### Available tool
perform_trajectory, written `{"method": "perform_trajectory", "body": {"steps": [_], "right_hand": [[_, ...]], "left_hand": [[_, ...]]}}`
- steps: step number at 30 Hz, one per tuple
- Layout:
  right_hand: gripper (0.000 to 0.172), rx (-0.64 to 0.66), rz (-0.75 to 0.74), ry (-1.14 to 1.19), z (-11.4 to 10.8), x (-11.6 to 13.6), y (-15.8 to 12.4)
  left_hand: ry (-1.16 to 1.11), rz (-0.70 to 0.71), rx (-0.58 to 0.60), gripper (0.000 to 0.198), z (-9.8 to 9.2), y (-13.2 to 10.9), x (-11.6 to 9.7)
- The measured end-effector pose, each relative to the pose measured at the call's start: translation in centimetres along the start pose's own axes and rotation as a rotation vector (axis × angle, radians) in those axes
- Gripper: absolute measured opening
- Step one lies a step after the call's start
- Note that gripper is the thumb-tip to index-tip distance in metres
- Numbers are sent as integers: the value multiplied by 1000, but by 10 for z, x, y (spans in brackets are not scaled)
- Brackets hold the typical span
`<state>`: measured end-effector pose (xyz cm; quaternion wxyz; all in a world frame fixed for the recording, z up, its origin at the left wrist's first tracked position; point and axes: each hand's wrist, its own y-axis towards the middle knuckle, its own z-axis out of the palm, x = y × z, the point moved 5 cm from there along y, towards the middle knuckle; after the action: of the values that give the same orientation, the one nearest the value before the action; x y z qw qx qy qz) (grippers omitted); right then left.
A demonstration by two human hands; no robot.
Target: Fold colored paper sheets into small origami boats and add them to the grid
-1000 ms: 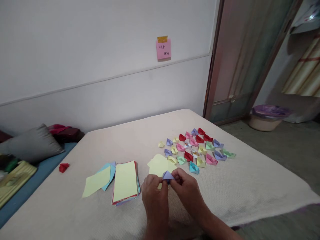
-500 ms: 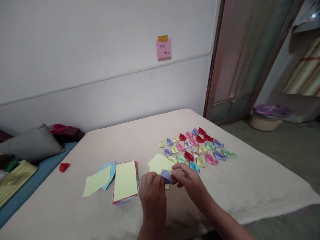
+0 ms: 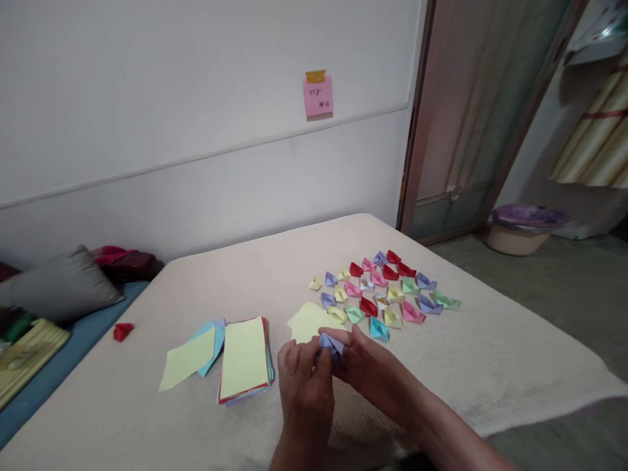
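A small lavender paper boat [image 3: 331, 343] is held between both hands, low in the middle of the view. My left hand [image 3: 308, 383] grips its left side, fingers curled and thumb against the paper. From the right, my right hand [image 3: 366, 363] wraps the other side, its fingers partly hidden behind the boat. Just beyond the hands lie loose pale yellow sheets [image 3: 309, 318], partly covered by them. Further right stand rows of folded paper boats in several colours, among them a turquoise boat [image 3: 379, 329] closest to my right hand.
A stack of coloured paper [image 3: 244, 360] with yellow on top lies left of my hands, beside loose yellow and blue sheets [image 3: 189, 356]. A crumpled red paper piece [image 3: 122, 331] sits at the bed's left edge. A pink note [image 3: 318, 97] is taped to the wall.
My right hand has moved left and closed around the boat's right side. The boat has turned and tilted between the hands. The view has shifted slightly.
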<state>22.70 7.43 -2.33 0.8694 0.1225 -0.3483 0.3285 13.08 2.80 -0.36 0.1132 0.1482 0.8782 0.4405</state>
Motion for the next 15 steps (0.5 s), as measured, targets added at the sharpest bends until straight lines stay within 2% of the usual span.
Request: {"method": "perform_trajectory", "body": {"steps": [4,15], "right_hand": [[43,17,-4,33,-3,-2,0],[40,-27,12,-4,-2,-6,1]], "left_hand": [[-19,-13,-14,22,0,1,1],[-107,-20,41,18,-1,6,-1]]}}
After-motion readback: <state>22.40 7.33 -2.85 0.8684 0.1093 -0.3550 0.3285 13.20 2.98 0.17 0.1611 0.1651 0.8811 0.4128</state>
